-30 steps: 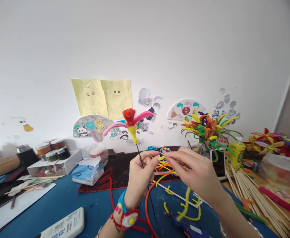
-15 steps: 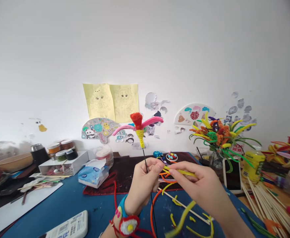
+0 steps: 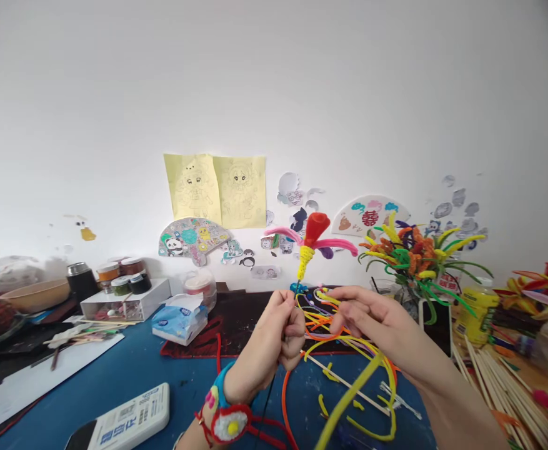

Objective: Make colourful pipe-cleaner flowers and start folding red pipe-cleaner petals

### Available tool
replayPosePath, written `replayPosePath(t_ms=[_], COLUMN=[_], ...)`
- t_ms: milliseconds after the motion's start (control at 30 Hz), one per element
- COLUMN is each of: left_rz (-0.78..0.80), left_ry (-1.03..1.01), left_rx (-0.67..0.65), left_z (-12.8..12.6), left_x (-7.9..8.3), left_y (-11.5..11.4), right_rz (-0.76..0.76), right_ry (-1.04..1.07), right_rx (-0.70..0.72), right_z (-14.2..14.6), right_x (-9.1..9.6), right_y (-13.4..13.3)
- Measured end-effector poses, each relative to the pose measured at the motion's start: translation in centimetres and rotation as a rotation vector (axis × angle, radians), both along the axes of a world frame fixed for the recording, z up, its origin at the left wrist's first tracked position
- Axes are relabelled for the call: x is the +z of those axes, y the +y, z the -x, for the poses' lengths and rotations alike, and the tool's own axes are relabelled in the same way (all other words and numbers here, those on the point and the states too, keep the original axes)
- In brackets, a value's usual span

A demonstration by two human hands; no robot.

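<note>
My left hand (image 3: 276,334) is closed round the thin dark stem of a pipe-cleaner flower (image 3: 314,236) with a red centre, pink petals and a yellow wrapped neck; the flower leans to the right. My right hand (image 3: 372,315) pinches one end of a long yellow pipe cleaner (image 3: 348,394) just right of the stem, and the rest of it curves down toward the bottom edge. Both hands hover above a blue mat (image 3: 161,375) strewn with orange and yellow pipe-cleaner pieces (image 3: 323,325).
A tissue pack (image 3: 179,320), a white box with small jars (image 3: 124,300) and a bowl (image 3: 37,294) stand at the left. A remote-like device (image 3: 126,419) lies near the front. A vase of pipe-cleaner flowers (image 3: 409,253), a phone (image 3: 435,325) and wooden sticks (image 3: 503,387) are at the right.
The flower has tipped from upright to leaning right and shifted right. My right hand has slid along the yellow pipe cleaner toward the stem. The camera view has turned slightly.
</note>
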State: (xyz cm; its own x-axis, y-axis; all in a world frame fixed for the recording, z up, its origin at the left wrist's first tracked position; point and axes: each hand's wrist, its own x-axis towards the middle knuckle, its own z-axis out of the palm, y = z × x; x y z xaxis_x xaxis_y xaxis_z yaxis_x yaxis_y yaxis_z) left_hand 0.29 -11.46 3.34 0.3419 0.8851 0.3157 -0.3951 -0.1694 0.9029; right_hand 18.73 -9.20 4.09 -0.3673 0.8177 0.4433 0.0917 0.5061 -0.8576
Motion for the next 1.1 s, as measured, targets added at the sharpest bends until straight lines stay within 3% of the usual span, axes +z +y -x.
replayPosePath(t_ms=[200,467,700,833,1100], left_rz=[-0.042,0.018,0.021,0.024,0.059], left_ry=[-0.066,-0.077,-0.080,-0.085,-0.062], left_rx=[0.107,0.038,0.129,0.142,0.138], left_z=[-0.2,-0.2,-0.8,-1.0,-1.3], left_x=[0.2,0.0,0.3,0.3,0.4], left_y=[-0.5,-1.2,-2.8,-3.4,-3.8], right_rz=[-0.077,-0.210,-0.613,-0.762,-0.668], right_ry=[0.107,0.196,0.182,0.168,0.168], right_rx=[-0.092,-0.126,-0.416,-0.569,-0.496], right_z=[-0.2,2.6,3.9,3.8,3.4], right_x=[0.0,-0.5,-1.9,-1.9,-1.2], right_y=[0.1,-2.0,-2.7,-3.0,-3.5])
